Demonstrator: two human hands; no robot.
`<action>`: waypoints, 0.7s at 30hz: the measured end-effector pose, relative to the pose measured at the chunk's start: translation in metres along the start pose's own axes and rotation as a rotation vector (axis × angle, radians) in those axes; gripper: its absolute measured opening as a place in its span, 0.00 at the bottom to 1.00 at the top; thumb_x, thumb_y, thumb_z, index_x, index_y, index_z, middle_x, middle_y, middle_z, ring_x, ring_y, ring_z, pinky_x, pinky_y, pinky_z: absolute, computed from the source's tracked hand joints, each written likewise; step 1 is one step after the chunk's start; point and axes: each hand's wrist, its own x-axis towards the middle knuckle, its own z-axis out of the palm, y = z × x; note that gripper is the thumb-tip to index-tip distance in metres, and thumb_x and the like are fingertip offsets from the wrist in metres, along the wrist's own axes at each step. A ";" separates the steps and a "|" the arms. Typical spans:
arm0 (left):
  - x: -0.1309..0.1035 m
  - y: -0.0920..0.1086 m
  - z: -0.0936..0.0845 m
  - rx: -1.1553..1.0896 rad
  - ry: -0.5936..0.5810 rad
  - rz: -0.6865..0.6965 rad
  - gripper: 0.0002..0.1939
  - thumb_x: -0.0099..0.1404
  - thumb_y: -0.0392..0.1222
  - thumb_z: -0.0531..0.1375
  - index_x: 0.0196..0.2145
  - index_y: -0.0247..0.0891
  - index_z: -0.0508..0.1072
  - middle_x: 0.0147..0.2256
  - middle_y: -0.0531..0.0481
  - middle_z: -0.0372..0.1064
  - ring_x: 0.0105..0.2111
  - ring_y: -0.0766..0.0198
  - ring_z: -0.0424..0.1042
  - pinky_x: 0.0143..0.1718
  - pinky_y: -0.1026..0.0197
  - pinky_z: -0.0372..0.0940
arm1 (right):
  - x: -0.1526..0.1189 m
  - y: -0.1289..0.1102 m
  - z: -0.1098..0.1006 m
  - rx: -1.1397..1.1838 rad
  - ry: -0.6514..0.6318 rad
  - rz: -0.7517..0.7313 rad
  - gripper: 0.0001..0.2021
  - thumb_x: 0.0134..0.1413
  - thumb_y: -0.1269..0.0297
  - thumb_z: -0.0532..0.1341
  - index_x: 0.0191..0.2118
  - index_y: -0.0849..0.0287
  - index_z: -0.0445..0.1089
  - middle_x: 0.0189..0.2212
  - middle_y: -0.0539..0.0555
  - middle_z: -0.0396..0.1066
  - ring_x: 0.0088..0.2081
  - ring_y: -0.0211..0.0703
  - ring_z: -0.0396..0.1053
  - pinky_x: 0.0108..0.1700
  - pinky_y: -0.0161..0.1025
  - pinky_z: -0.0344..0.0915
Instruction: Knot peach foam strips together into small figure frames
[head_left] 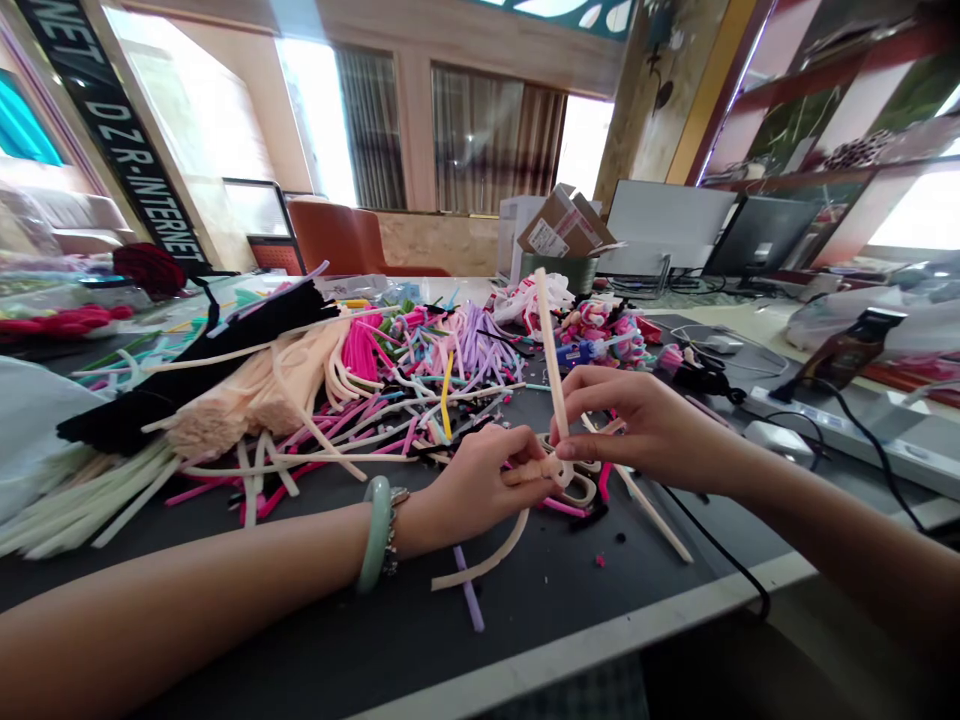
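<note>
Near the middle, my left hand (487, 480) is closed on a small coiled piece of cream pipe cleaner (534, 470). My right hand (626, 425) pinches a long cream pipe cleaner (549, 340) close to its lower end, and the strip stands almost upright. Both hands' fingertips meet around the coiled piece. A curved cream strip (487, 572) hangs below my left hand, crossing a short purple strip (471, 598) on the dark table.
Bundles of cream pipe cleaners (262, 385) and a black bundle (202, 360) lie at the left. Colourful strips (472, 345) are heaped behind my hands. At the right are a power strip (810, 420), a black cable (724, 550) and a brown bottle (855, 350).
</note>
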 end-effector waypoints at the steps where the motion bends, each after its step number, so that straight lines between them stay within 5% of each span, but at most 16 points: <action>1: 0.000 0.000 0.000 0.040 0.005 0.032 0.13 0.57 0.46 0.61 0.24 0.36 0.62 0.21 0.59 0.56 0.23 0.71 0.56 0.28 0.67 0.53 | 0.000 0.000 0.000 0.000 0.002 -0.003 0.05 0.49 0.63 0.64 0.29 0.58 0.73 0.32 0.50 0.66 0.34 0.37 0.66 0.39 0.35 0.62; 7: 0.000 -0.002 0.000 0.135 0.007 0.166 0.12 0.61 0.44 0.58 0.25 0.36 0.62 0.22 0.57 0.57 0.26 0.70 0.58 0.32 0.66 0.56 | 0.003 0.001 0.001 -0.025 0.001 -0.026 0.06 0.50 0.61 0.63 0.30 0.58 0.73 0.32 0.50 0.66 0.34 0.37 0.66 0.39 0.35 0.62; 15: -0.001 -0.001 -0.002 0.102 0.024 0.134 0.11 0.61 0.46 0.59 0.28 0.35 0.69 0.25 0.53 0.64 0.29 0.67 0.63 0.35 0.65 0.59 | -0.005 0.001 -0.006 -0.229 0.067 -0.115 0.10 0.49 0.56 0.64 0.36 0.53 0.75 0.33 0.51 0.66 0.34 0.37 0.66 0.35 0.35 0.61; 18: -0.001 0.000 -0.004 0.093 0.015 0.130 0.10 0.61 0.46 0.59 0.30 0.36 0.71 0.26 0.52 0.66 0.30 0.67 0.64 0.35 0.64 0.60 | -0.015 -0.004 -0.008 -0.328 0.272 -0.140 0.08 0.50 0.58 0.63 0.35 0.56 0.74 0.32 0.52 0.68 0.34 0.38 0.66 0.37 0.37 0.61; 21: -0.001 0.002 -0.005 0.079 0.031 0.138 0.10 0.61 0.46 0.59 0.31 0.35 0.73 0.26 0.52 0.66 0.29 0.67 0.64 0.35 0.64 0.60 | -0.027 -0.008 -0.006 -0.412 0.642 -0.052 0.07 0.50 0.59 0.63 0.33 0.56 0.71 0.27 0.50 0.67 0.29 0.38 0.65 0.35 0.38 0.60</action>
